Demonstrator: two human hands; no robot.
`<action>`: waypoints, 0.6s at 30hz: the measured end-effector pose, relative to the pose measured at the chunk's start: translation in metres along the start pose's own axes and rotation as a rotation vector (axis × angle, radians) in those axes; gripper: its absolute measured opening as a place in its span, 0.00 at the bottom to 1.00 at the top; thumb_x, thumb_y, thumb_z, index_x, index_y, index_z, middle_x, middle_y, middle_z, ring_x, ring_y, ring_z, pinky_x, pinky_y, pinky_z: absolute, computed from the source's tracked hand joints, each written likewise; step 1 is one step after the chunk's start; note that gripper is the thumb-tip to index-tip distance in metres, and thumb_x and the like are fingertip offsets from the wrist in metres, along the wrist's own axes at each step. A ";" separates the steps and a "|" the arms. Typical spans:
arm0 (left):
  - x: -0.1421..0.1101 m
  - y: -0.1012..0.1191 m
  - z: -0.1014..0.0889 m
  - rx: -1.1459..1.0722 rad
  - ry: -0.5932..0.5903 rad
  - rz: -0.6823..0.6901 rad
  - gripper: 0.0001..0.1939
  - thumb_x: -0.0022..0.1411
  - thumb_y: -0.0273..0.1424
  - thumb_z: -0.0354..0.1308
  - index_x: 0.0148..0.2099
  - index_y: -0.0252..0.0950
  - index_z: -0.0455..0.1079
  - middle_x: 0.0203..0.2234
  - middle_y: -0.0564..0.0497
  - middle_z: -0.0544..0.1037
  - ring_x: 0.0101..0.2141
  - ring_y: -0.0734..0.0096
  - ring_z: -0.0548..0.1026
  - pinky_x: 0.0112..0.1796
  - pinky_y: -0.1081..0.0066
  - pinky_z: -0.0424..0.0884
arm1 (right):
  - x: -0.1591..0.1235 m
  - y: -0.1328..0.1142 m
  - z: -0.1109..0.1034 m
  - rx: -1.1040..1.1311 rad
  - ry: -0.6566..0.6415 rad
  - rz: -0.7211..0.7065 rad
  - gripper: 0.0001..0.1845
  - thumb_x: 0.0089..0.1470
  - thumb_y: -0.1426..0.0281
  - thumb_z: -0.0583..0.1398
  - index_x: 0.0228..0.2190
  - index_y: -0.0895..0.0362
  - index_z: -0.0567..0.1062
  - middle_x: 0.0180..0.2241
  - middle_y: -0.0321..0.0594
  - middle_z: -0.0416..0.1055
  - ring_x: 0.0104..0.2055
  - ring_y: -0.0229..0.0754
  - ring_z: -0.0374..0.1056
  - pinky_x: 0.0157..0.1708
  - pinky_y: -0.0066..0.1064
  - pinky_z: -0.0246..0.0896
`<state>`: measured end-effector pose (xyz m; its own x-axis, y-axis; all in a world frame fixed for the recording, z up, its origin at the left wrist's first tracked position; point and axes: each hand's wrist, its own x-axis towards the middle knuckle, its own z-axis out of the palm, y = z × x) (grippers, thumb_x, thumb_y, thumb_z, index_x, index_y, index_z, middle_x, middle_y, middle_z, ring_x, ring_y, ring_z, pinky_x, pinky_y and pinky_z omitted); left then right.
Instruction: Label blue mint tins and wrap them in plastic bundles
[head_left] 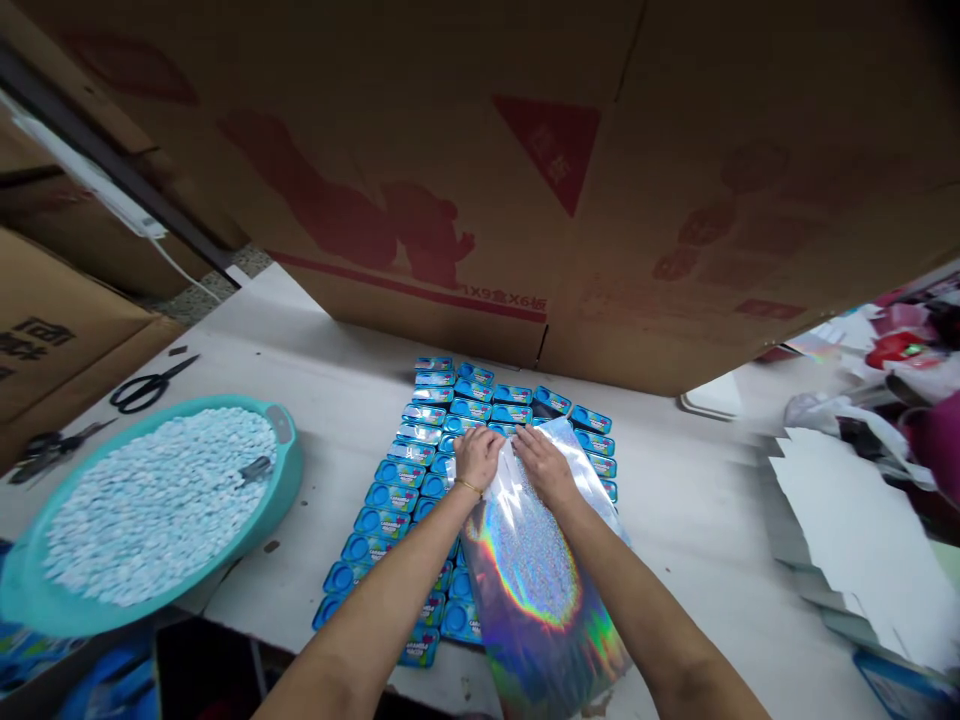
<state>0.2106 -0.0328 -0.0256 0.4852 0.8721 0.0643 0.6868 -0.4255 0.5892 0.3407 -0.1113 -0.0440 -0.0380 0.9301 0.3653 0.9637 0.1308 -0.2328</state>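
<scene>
A shiny holographic sheet [536, 590] lies over rows of small blue boxes [420, 455] on the white table [697, 500]. My left hand [477, 457] rests on the sheet's far left corner with its fingers curled down, a thin bracelet on the wrist. My right hand [541, 462] lies flat on the sheet's far edge, fingers stretched forward and pressing the sheet. The two hands nearly touch. The sheet hides the boxes under its middle.
A teal basin [289, 470] full of small pale blue tablets stands at the left. Black scissors [150, 385] lie behind it. A large cardboard box [525, 180] hangs over the table's far side. White paper sheets [862, 540] and clutter lie at the right.
</scene>
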 end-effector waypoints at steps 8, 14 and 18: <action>-0.002 0.000 0.003 0.057 0.022 0.053 0.11 0.58 0.36 0.48 0.30 0.38 0.70 0.30 0.51 0.73 0.37 0.65 0.66 0.37 0.65 0.55 | 0.017 -0.016 -0.059 0.020 -0.116 0.077 0.08 0.53 0.73 0.52 0.30 0.57 0.72 0.41 0.42 0.70 0.44 0.43 0.62 0.44 0.37 0.56; -0.006 0.008 -0.010 -0.227 0.012 -0.001 0.12 0.57 0.36 0.49 0.33 0.39 0.72 0.34 0.49 0.74 0.41 0.62 0.66 0.43 0.62 0.56 | 0.016 -0.042 -0.134 0.429 -0.045 0.413 0.05 0.48 0.71 0.54 0.24 0.57 0.70 0.27 0.38 0.69 0.31 0.38 0.63 0.33 0.30 0.56; -0.027 0.010 -0.044 -0.893 -0.087 -0.310 0.24 0.59 0.45 0.40 0.38 0.34 0.71 0.37 0.45 0.74 0.38 0.66 0.70 0.40 0.65 0.63 | 0.025 -0.058 -0.117 0.931 -0.027 0.803 0.08 0.42 0.66 0.58 0.20 0.58 0.69 0.18 0.32 0.64 0.22 0.34 0.61 0.24 0.26 0.54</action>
<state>0.1808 -0.0500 0.0145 0.4140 0.8788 -0.2371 0.1412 0.1953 0.9705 0.3150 -0.1357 0.0841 0.4629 0.8648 -0.1946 0.1602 -0.2975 -0.9412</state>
